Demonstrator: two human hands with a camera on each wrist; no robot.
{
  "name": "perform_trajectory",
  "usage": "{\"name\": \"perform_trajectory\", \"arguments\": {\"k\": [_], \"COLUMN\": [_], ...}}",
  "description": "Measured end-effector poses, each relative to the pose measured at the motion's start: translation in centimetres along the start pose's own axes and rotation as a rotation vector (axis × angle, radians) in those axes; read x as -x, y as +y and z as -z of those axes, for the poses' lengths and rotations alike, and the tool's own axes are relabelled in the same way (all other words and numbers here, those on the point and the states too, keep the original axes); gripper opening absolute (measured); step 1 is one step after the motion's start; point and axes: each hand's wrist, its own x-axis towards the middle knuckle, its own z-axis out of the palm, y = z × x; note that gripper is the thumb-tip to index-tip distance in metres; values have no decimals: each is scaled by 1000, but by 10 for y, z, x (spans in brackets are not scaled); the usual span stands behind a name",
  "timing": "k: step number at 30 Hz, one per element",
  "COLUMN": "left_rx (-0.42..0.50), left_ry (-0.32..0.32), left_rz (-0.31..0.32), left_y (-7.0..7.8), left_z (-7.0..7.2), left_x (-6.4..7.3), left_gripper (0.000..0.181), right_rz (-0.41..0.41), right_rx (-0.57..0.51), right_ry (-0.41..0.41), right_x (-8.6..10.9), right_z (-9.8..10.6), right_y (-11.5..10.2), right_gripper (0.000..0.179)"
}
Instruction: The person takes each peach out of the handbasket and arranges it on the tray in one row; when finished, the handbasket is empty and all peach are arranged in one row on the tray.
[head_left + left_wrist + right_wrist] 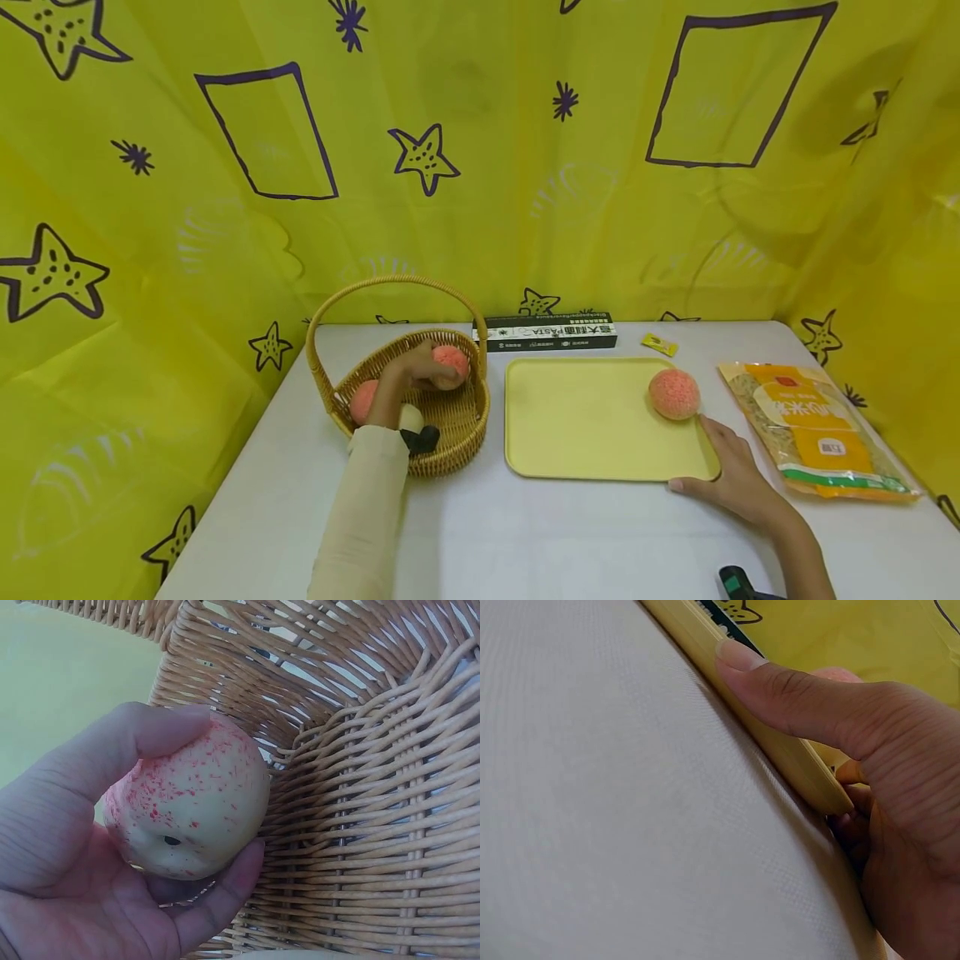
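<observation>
In the head view my left hand (pixel 411 367) reaches into the wicker basket (pixel 461 442) and holds a speckled pink apple (pixel 452 365). The left wrist view shows the apple (pixel 199 802) pale yellow with red flecks and a dark hollow, between thumb and fingers beside the woven wall. Another pink fruit (pixel 363 402) and a pale round one (pixel 410 417) lie in the basket, partly behind my wrist. My right hand (pixel 738 479) grips the near right corner of the yellow tray (pixel 585 425), thumb along its front edge. One more pink apple (pixel 675 394) sits on the tray's right side.
A dark pasta box (pixel 551 332) lies behind the tray, with a small yellow packet (pixel 660 344) to its right. A large food bag (pixel 817 429) lies right of the tray. The basket's tall handle (pixel 397 278) arches over it. Yellow curtain surrounds the white table (pixel 525 533).
</observation>
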Motion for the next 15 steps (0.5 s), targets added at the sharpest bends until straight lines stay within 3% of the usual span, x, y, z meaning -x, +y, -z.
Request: {"name": "perform_trajectory", "arguments": {"k": [7, 15], "left_rx": [18, 69], "left_ry": [7, -14], "left_rz": [-40, -93], "left_y": [5, 6], "left_z": [2, 5], "left_x": [4, 12], "left_gripper": [66, 72], "right_rz": [6, 2], "right_rx": [10, 9], "right_ry": [9, 0], "right_x": [0, 0], "right_z": [0, 0], "right_y": [-1, -2], "right_gripper": [116, 115]}}
